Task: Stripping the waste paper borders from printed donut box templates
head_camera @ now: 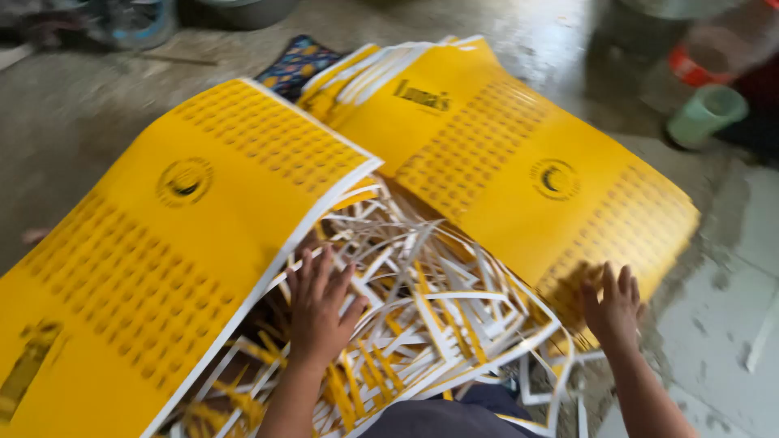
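Both hands are spread, fingers fanned and palms down. The left hand [318, 304] presses into a loose tangle of white-and-yellow paper trimmings [414, 300] that lies on the concrete floor [73, 113] just in front of the person's knees; it grips nothing that can be seen, only resting on the strips. The right hand [613, 304] lies flat on the near corner of the right stack of yellow printed sheets [503, 162], where that stack overlaps the edge of the trimmings. A second stack of yellow sheets [162, 259] curls up on the left, its white border hanging over the strips beside the left hand.

Judging by this, the strips are being gathered or held down between the two stacks. To do that well, the left hand should scoop from under the tangle rather than press on top, since the thin strips are springy and interlocked and would likely drag neighbours along. The right hand's flat pressure seems useful to keep the glossy sheets from sliding. A green cup [704, 113] stands well apart near the floor's far right side. The picture is blurred, so finer detail cannot be told.
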